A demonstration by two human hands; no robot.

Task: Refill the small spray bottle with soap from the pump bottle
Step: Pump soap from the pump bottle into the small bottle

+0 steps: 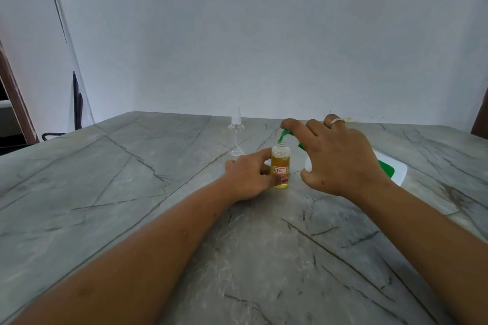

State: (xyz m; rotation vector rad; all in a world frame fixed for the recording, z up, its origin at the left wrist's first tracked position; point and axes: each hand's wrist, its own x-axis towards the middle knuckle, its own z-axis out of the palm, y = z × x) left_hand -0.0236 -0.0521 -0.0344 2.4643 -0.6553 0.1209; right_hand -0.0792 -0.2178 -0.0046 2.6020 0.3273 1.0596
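Small bottle (281,166) upright on tabletop (132,192), left hand (248,179) gripping its side; right hand (340,158) holds pump bottle (397,170), nozzle (283,136) over small bottle's neck.

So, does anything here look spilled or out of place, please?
Nothing stands out: no spill shows on the counter, and the left hand holds the small bottle upright under the pump bottle that the right hand grips.

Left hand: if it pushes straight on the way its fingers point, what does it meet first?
The small bottle, which the left hand already grips. Past it probably comes the pump bottle under the right hand, though depth there is unclear.
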